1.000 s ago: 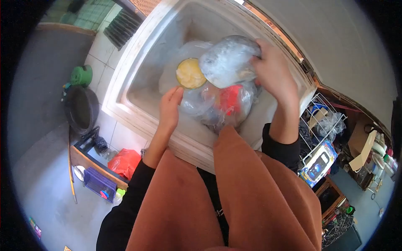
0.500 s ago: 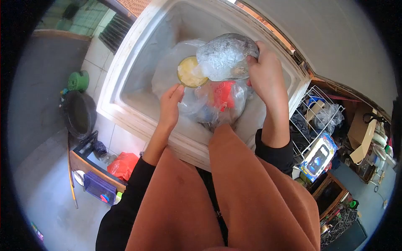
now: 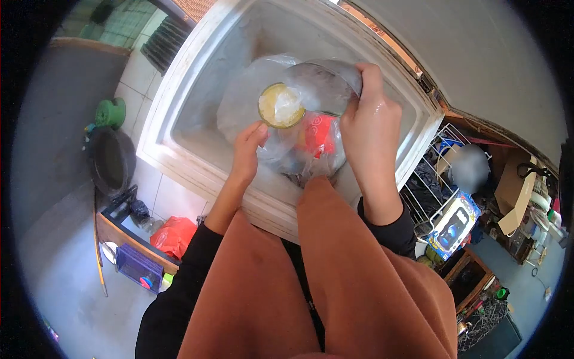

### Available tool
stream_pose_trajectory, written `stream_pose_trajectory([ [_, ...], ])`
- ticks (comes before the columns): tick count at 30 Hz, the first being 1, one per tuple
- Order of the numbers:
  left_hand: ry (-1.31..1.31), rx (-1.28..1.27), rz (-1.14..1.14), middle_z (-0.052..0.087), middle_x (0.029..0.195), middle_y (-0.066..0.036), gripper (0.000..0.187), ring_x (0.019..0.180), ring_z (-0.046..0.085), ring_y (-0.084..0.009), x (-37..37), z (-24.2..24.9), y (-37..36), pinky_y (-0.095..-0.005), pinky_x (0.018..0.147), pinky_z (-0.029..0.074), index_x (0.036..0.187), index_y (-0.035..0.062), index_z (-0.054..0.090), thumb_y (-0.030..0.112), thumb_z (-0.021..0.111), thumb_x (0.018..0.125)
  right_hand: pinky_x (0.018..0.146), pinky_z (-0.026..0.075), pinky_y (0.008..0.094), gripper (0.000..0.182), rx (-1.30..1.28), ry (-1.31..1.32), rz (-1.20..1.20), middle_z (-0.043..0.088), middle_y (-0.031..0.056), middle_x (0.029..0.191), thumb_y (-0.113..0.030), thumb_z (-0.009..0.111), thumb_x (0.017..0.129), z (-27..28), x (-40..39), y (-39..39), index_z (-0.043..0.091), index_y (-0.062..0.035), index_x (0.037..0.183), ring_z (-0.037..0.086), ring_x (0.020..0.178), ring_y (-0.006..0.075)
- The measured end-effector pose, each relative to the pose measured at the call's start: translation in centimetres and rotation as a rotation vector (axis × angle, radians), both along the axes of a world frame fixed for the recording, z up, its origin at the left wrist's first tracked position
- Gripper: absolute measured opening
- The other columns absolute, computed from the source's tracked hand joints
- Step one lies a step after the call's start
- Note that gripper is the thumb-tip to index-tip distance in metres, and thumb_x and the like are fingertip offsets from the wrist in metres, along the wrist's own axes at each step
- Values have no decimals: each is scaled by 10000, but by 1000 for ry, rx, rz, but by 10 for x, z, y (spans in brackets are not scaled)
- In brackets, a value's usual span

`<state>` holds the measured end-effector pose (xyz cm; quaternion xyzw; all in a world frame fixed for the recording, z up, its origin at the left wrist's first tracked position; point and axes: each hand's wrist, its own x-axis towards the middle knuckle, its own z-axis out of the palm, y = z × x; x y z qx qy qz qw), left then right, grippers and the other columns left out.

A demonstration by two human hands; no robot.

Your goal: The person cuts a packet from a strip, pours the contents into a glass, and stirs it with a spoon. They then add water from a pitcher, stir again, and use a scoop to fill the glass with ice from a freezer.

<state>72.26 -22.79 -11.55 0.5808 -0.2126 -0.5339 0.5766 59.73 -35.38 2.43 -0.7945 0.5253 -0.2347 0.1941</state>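
Note:
My left hand (image 3: 247, 152) pinches the near rim of a small round yellow cup (image 3: 265, 109), held over an open chest freezer. Whitish, ice-like pieces (image 3: 288, 103) show in the cup. Fingers of my right hand (image 3: 376, 116) are wrapped round the right edge of a clear, greyish bowl (image 3: 326, 78). The bowl is tilted toward the cup, its lower left side overlapping the cup's far edge in this view. Below both, a clear plastic bag (image 3: 332, 152) with a red packet (image 3: 318, 133) lies inside the freezer.
The white freezer rim (image 3: 170, 157) surrounds the hands, with its lid (image 3: 454, 48) raised at upper right. A wire rack (image 3: 427, 203) of bags and boxes stands at right. On the left are a dark tub (image 3: 112, 164), a green container (image 3: 110, 112) and a red bag (image 3: 174, 236).
My right hand has tipped the bowl further, so its ice-like contents no longer show. More white pieces show in the cup, which has shifted slightly right with my left hand.

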Motion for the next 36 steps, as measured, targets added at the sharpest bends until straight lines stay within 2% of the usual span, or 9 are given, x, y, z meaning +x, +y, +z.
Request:
stream_pose_trajectory([
  [8,13,-32,-18,302,606,28,229,581,349,-66,1,4,1,-366,884,358,644,98,358,207,401,841,488,419,381,297,-114,-33,1,530,195,576,53,471,697,-1,-5,-2,458,-19,984,552,526,335],
  [11,46,-34,6,306,607,27,230,580,354,-68,4,8,4,-367,881,362,642,97,356,205,402,840,563,424,425,266,72,-113,-103,535,231,611,51,440,667,-6,-13,-8,456,12,930,547,601,383],
  [13,44,-8,29,296,605,27,239,571,342,-70,8,12,7,-363,872,366,635,101,345,208,398,842,429,431,320,297,249,-122,-234,549,194,611,10,421,733,-12,-19,-15,435,33,1029,556,444,235],
  [17,83,17,113,315,602,28,241,582,306,-78,19,20,17,-262,746,390,646,72,432,232,436,827,549,458,368,353,382,156,-142,574,217,704,-53,431,727,-75,-15,-11,419,28,1070,584,549,281],
  [20,26,42,125,237,596,26,293,545,269,-79,22,30,22,-337,814,384,605,109,284,223,385,856,720,438,392,420,649,141,-90,585,226,813,-121,486,721,-119,15,9,410,15,1111,589,763,306],
  [23,52,15,187,238,596,23,295,551,273,-83,20,30,29,-339,814,385,605,103,283,218,384,858,685,446,410,394,348,-42,147,567,256,766,-138,519,749,-134,19,25,404,41,1080,565,772,379],
  [27,44,-22,227,246,596,22,285,545,289,-83,6,40,39,-354,831,388,606,101,289,194,381,859,623,466,305,304,297,-175,143,594,170,769,-124,494,781,-56,-32,8,474,17,1050,592,732,216],
  [29,58,-37,247,250,595,22,282,543,292,-81,-4,45,46,-357,832,389,607,101,293,191,382,859,741,442,303,295,341,-339,163,549,102,993,-191,391,862,-14,-98,-17,482,-20,1084,543,844,175],
  [36,-41,-165,340,275,594,26,253,547,317,-72,-75,82,98,-342,811,402,625,95,345,194,390,854,728,427,327,307,7,-152,160,550,126,937,-227,410,855,116,-261,-32,502,-26,1067,533,816,208],
])
